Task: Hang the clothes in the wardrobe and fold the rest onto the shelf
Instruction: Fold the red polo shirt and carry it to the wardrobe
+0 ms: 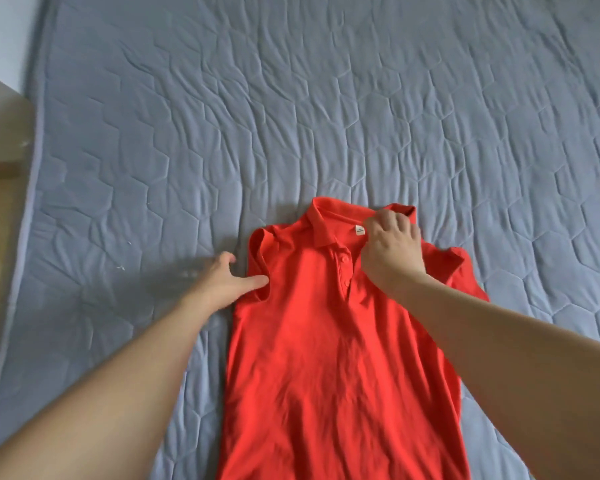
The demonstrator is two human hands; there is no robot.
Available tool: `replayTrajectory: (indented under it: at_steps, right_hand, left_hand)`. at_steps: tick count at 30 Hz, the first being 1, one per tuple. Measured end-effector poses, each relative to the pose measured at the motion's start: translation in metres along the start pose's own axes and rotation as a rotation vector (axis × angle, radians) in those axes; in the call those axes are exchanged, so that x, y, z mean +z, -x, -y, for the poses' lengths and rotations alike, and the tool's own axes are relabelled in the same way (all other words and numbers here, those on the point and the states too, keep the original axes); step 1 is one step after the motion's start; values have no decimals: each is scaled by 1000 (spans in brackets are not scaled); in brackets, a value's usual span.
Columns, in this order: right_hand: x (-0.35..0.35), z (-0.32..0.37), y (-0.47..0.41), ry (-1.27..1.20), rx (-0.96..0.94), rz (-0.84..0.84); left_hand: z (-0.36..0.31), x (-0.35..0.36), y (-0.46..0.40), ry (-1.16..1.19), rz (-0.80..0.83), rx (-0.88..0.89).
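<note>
Red polo shirt [329, 341] spread front-up on a grey-blue quilted mattress cover [291, 116], collar toward the far side, hem running off the near edge of the view. Placket open at the neck, two red buttons showing down it, small white label visible inside the collar. Sleeve on the left bunched and folded in against the body of the shirt; sleeve on the right lying out flat past the right forearm.

Right hand [390, 242] on the collar's right half, back of the hand up, fingers curled over and pinching the collar edge at its far fold, just right of the white label. Wrist bent slightly, bare forearm crossing the shirt's right shoulder and side from the lower right corner.

Left hand [229, 277] at the shirt's left shoulder, just beside the bunched sleeve. Thumb stretched out straight, tip touching the red cloth at the armhole seam. Fingers loosely bent and resting on the mattress cover just off the shirt, holding nothing; slightly blurred, so no finer detail to be told. Bare forearm reaching in from the lower left corner, over the quilting.

Both hands at the shirt's far end, well apart from each other, collar and placket between them.

Strip of pale wooden floor [0, 161] along the left edge beside the mattress.
</note>
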State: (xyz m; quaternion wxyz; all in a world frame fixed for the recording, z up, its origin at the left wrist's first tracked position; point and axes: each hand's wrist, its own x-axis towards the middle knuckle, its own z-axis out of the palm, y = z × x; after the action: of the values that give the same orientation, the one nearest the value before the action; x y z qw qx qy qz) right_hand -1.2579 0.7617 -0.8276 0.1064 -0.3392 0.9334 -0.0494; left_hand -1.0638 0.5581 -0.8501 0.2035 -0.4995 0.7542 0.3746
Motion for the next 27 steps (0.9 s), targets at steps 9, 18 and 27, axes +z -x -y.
replayTrajectory:
  at_steps: [9, 18, 27]
  right_hand:
    - [49, 122, -68, 219, -304, 343]
    - [61, 167, -84, 135, -454, 463]
    - [52, 208, -91, -224, -241, 503]
  left_hand:
    - [22, 14, -11, 188, -269, -74]
    - [77, 12, 3, 613, -176, -3]
    - [83, 8, 0, 622, -475, -156]
